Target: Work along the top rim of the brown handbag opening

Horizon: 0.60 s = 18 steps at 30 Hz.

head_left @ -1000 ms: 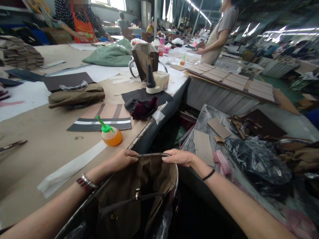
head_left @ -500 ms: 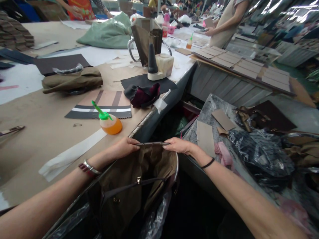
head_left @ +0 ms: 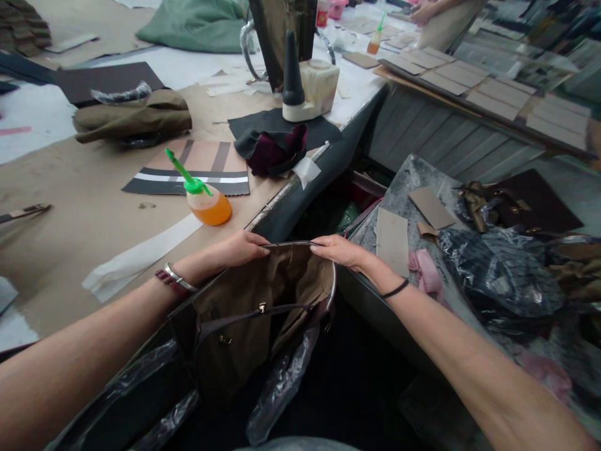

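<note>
Between my two hands hangs a handbag (head_left: 235, 354) with a brown lining, its mouth open toward me. My left hand (head_left: 241, 248) pinches the far rim on its left, fingers closed over the edge. A short way along the same rim, my right hand (head_left: 340, 250) grips it between thumb and fingers. Inside the bag show a zipped pocket and small gold-coloured metal fittings. A plastic-wrapped handle (head_left: 284, 388) hangs at the bag's near side. The bag's lower part is lost in shadow.
On the table at left stand a squeeze bottle (head_left: 209, 203) of orange liquid, a white container with a black cone (head_left: 293, 75), and a folded brown cloth piece (head_left: 134, 116). At right, a grey bench (head_left: 404, 181) carries plastic-wrapped bags (head_left: 502, 269). A person (head_left: 451, 25) stands beyond.
The view has tilted downward, so the table things sit higher in the picture. Both hands keep their hold on the bag's rim, and more of the wrapped handle shows.
</note>
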Tool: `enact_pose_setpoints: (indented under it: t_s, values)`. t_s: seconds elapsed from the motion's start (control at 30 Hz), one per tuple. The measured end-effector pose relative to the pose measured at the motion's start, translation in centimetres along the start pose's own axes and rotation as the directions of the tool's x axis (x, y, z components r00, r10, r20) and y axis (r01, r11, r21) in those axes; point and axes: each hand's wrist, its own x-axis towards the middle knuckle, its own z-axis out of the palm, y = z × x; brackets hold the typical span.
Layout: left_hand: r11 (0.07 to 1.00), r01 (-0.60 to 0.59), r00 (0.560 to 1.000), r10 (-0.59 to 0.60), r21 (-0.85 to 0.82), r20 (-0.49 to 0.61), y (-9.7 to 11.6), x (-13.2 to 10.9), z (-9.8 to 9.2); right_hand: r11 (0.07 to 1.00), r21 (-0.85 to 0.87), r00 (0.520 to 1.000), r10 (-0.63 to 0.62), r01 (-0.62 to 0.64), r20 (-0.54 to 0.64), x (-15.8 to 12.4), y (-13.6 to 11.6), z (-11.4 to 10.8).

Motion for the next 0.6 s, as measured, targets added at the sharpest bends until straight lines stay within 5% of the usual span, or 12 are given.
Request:
enact_pose_setpoints:
  t_s: [0.6]
  values:
    - [0.999, 0.054, 0.997, -0.054, -0.002, 0.050, 0.7, 1.8, 0.4, 0.981, -0.188, 0.998, -0.042, 0.051, 0.055, 0.5, 0.3, -1.8]
